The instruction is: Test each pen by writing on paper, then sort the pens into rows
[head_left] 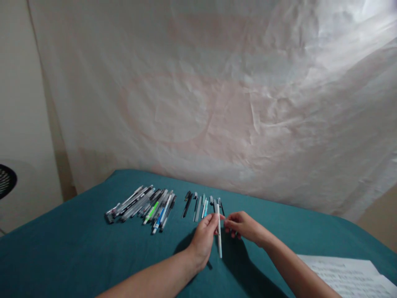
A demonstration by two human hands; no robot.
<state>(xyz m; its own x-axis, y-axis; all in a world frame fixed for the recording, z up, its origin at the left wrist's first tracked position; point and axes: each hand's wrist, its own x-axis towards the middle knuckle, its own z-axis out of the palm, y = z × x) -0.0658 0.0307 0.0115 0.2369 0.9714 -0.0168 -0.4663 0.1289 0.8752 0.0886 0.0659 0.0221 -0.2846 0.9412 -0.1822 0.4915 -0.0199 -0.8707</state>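
Note:
My left hand (204,238) is closed around a white pen (219,238), gripped between thumb and fingers and standing nearly upright in the view. Just right of it is my right hand (245,227), its fingers curled in and its thumb against the index finger. Its fingertips are close to the pen and to my left fingertips; whether they pinch something small, I cannot make out. Behind my hands lies a loose row of pens (198,208), black, grey and light blue, partly hidden by the held pen and my left hand.
A large heap of pens (141,205) lies to the left on the teal cloth (93,248), with a green and a blue one among them. Printed paper sheets (344,273) lie at the right front. Behind the table hangs a pale sheet (201,103). A dark mesh object (6,181) shows at far left.

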